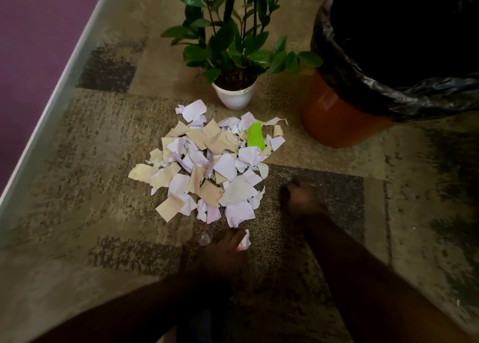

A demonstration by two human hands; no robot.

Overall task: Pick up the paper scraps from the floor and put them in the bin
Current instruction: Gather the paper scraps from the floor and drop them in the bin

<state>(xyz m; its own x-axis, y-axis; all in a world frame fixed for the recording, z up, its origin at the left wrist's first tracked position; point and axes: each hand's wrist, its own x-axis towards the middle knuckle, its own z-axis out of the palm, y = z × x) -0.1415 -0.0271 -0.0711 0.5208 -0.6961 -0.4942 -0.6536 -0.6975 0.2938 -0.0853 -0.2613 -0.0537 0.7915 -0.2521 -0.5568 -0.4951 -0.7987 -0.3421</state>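
On the patterned carpet, left hand (223, 252) pinches 1 crumpled white scrap (244, 241), right hand (302, 199) clenched, contents indiscernible; collection barely begun, next: black-lined orange bin (334, 120).

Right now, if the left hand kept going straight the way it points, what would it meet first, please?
Probably the near edge of the paper scraps, just beyond the left hand, which already pinches a white scrap.

I see a loose heap of torn white, tan and one green paper scraps (207, 164) on the patterned carpet, orange bin (334, 117) with black liner upright just beside it
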